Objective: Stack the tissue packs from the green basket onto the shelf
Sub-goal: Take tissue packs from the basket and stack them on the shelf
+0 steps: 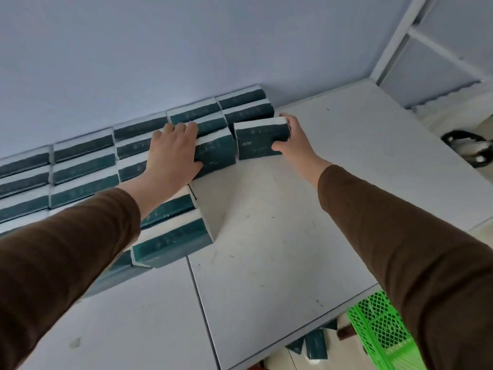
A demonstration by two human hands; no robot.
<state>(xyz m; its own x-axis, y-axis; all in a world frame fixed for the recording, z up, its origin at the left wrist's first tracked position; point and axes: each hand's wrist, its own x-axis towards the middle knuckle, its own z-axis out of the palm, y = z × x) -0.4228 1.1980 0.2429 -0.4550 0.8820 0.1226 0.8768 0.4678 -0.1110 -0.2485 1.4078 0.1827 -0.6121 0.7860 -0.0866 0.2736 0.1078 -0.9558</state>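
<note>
**Both hands on tissue packs at shelf's back rows**

Head cam, looking down over white shelf (280, 249). Both arms reach fwd, brown sleeves (394, 236) on each.

R hand (292, 138) grips 1 teal-and-white tissue pack (258, 141) by its right end: fingers curl over top right corner, thumb pressed on front face low down. Hand closed around pack end, firm hold. Pack sits upright on shelf surface, just right of neighbouring pack, narrow gap btwn them. It's at right end of front row, directly in front of stacked packs near wall.

L hand (173, 153) lies flat-ish over a 2nd tissue pack (217, 153), fingers spread across top and onto packs behind, thumb on front face at left lower edge. Partly open, pressing/steadying rather than wrapped around; can't tell if it truly clamps the pack.

Stacked packs (82, 166) fill back of shelf along pale wall (186, 49), several columns, approx 2-3 high, running left to frame edge. More packs (173, 236) nearer cam, under L forearm, partly hidden.

Shelf right half bare, scuffed, seam line down middle. White frame upright (394, 41) at far right corner.

Green basket (381, 332), mesh plastic, below shelf front edge at lower right, partly hidden by R sleeve. A few teal packs (316, 344) seen on floor beside it, under shelf lip. Dark object (466, 148) at right edge, unclear what.
</note>
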